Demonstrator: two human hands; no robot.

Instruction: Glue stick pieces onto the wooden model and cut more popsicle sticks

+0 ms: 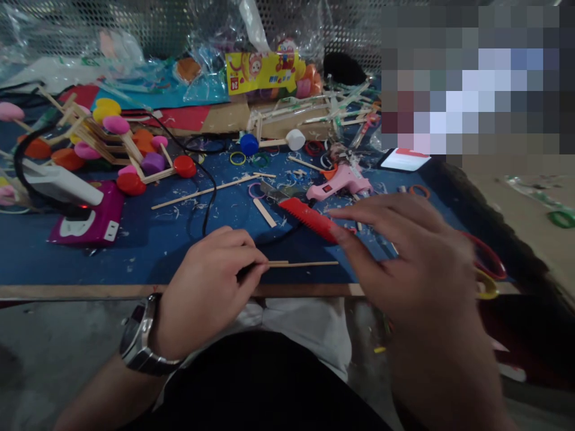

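- At the far left, a purple socket block (113,206) stood on the blue table top (135,266), well apart from the hands; its dark cord was best kept out of the working space.
- Behind it, to the right, a frame of sticks and coloured caps (133,157) looked easy to knock, so reaching over it seemed unwise.
- The left hand (211,269) was curled, thumb and forefinger pinched together on one end of a thin stick (314,263), with a shorter piece seemingly laid along it. The stick lay level near the front edge, its free end pointing right. A light, firm pinch suited something so slender; a hard squeeze could have made the pieces slip or snap.
- Beyond the stick lay a short flat strip (264,212), just beside the knife.
- The red-handled knife (305,218) had its grey blade pointing away and left. Handling it by the red end, clear of the blade, looked safest.
- A pink glue gun (341,181) lay behind the knife; its nozzle deserved care.
- The right hand (399,251) was blurred and partly spread, finger and thumb apart at the knife's near end; whether they touched it could not be told.
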